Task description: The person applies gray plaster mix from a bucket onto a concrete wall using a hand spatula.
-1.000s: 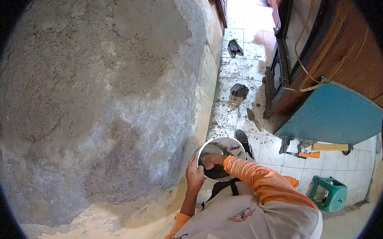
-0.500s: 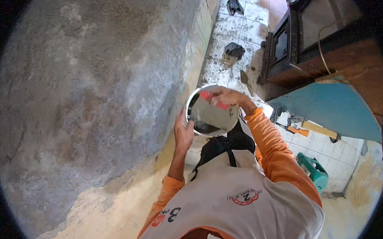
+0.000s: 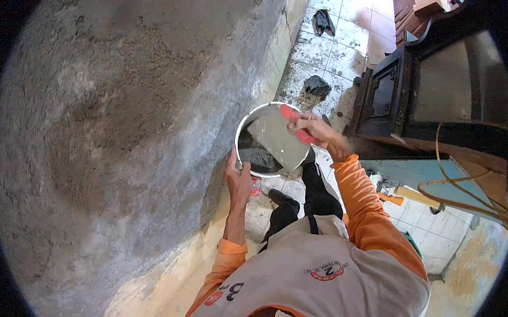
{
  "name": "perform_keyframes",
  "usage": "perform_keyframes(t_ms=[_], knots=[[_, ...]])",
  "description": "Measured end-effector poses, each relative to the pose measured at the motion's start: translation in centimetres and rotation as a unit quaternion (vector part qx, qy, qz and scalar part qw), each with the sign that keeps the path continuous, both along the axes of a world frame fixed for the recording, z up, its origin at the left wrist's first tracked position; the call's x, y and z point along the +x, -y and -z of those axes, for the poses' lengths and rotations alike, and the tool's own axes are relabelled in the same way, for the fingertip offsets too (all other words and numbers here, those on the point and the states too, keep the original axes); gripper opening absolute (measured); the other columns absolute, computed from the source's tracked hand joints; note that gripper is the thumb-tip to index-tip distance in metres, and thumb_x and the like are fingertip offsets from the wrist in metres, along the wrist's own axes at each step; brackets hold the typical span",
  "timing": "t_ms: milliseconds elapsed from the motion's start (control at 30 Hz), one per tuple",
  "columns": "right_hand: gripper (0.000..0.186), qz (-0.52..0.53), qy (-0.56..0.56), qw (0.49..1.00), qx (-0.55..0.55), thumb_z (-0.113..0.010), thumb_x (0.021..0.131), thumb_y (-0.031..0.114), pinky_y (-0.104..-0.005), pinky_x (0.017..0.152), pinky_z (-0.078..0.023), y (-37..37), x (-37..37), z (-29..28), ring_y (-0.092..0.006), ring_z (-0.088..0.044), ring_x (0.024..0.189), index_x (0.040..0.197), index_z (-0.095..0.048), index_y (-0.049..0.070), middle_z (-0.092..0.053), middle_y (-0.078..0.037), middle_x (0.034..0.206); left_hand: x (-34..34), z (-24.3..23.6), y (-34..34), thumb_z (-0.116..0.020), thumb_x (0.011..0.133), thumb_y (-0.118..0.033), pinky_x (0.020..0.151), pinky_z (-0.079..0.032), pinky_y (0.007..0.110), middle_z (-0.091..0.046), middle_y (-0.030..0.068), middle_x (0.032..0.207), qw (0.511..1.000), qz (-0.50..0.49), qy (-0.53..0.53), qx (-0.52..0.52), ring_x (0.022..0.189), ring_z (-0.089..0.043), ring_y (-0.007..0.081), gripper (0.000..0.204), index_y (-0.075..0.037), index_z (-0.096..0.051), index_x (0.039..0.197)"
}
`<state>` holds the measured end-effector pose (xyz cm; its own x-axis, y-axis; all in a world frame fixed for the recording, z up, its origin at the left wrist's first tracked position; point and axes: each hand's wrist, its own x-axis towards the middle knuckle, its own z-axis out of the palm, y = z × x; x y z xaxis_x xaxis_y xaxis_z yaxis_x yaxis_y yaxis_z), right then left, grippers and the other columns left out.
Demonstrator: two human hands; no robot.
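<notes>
My left hand (image 3: pixel 239 180) grips the rim of a round metal bowl (image 3: pixel 245 130) that holds grey wet mortar. My right hand (image 3: pixel 315 129) is closed on the red handle of a flat trowel (image 3: pixel 277 139), whose grey blade lies across the inside of the bowl. Both arms wear orange sleeves. The bowl hangs close to the rough grey plastered wall (image 3: pixel 119 124) on my left.
A white tiled floor (image 3: pixel 349 46) spattered with mortar runs ahead, with dark shoes (image 3: pixel 323 21) and a dark lump (image 3: pixel 317 85) on it. A dark wooden cabinet (image 3: pixel 427 92) and a blue tabletop (image 3: pixel 429 172) stand on my right.
The bowl and both hands have risen in view and come nearer the wall. The trowel blade has turned to lie flat across the bowl.
</notes>
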<state>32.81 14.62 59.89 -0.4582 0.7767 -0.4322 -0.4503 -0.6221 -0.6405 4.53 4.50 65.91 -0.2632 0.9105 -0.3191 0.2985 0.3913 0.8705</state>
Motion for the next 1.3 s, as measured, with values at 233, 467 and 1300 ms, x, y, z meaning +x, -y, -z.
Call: perform_keyframes(t_ms=[233, 467, 1300], knots=[[0.029, 0.212, -0.013, 0.976, 0.055, -0.066, 0.095, 0.011, -0.0311, 0.083, -0.057, -12.8, -1.7, -1.6, -0.0162, -0.066, 0.09, 0.12, -0.064, -0.002, -0.068, -0.005, 0.105, 1.7, -3.6, -2.5, -0.057, 0.091, -0.001, 0.115, -0.041, 0.039, -0.058, 0.0241, 0.14, 0.984, -0.081, 0.113, -0.115, 0.129, -0.058, 0.0331, 0.068, 0.002, -0.044, 0.157], [0.028, 0.354, 0.09, 0.926, 0.097, -0.067, 0.091, 0.012, -0.0336, 0.079, -0.055, -19.7, -8.1, -6.1, -0.0175, -0.066, 0.085, 0.114, -0.069, -0.004, -0.071, -0.008, 0.097, -4.5, 2.9, 1.5, -0.056, 0.091, 0.002, 0.073, -0.065, 0.035, -0.056, 0.0202, 0.142, 0.987, 0.071, -0.139, 0.037, 0.11, -0.069, 0.0271, 0.068, -0.001, -0.043, 0.158], [0.026, 0.345, 0.279, 0.86, 0.251, -0.062, 0.099, 0.014, -0.0403, 0.08, -0.053, -7.5, -13.7, -9.5, -0.0243, -0.067, 0.089, 0.119, -0.065, -0.002, -0.07, -0.016, 0.098, -6.9, -2.0, 7.8, -0.055, 0.094, 0.008, 0.063, -0.069, 0.033, -0.048, 0.0204, 0.151, 0.992, -0.025, 0.021, -0.12, 0.102, -0.072, 0.0309, 0.065, 0.0, -0.042, 0.157]])
